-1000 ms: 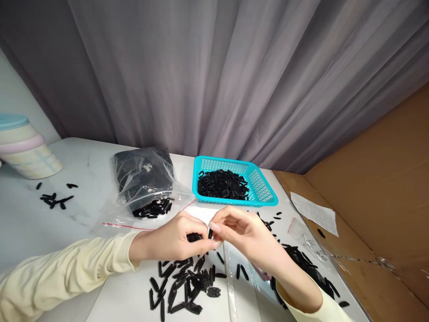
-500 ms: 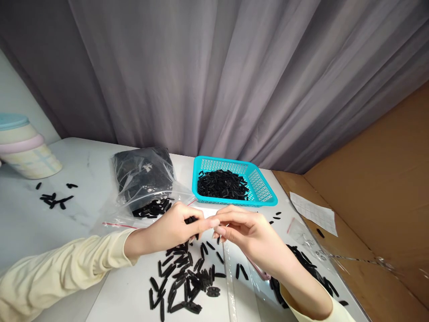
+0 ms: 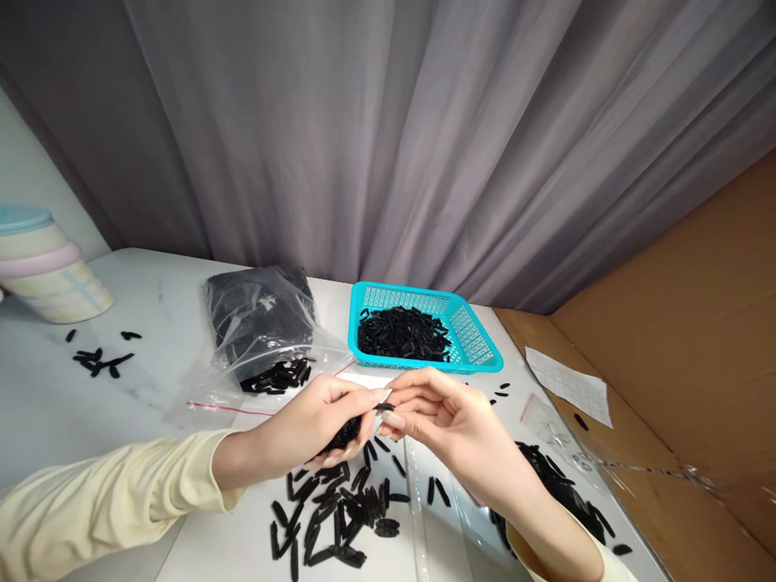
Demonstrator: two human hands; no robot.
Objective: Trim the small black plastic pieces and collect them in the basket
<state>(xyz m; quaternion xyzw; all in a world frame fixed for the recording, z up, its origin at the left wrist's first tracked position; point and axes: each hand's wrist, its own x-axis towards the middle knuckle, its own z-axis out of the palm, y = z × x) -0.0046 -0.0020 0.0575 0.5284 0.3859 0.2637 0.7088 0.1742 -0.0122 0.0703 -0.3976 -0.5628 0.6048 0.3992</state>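
My left hand (image 3: 318,416) is curled, palm turned partly up, around a clump of small black strips (image 3: 345,435). Thumb and fingertips of my right hand (image 3: 449,411) pinch one small, narrow black piece (image 3: 385,406), and my left thumb tip touches its near end. Both hands meet just in front of the blue-green basket. Beneath them, many loose black strips (image 3: 339,517) lie scattered on a white sheet (image 3: 224,525). Some of these strips are hidden by my left hand.
Beyond my hands stands the blue-green basket (image 3: 476,331) with black pieces inside. To its left lies a clear zip bag (image 3: 260,315) full of black pieces. Another plastic bag (image 3: 546,420) and a black heap (image 3: 558,489) are at right. A cup (image 3: 57,267) stands far left.
My left hand has rolled its palm upward and shifted slightly left and down, exposing the clump of strips. One black piece now shows between the fingertips of both hands.
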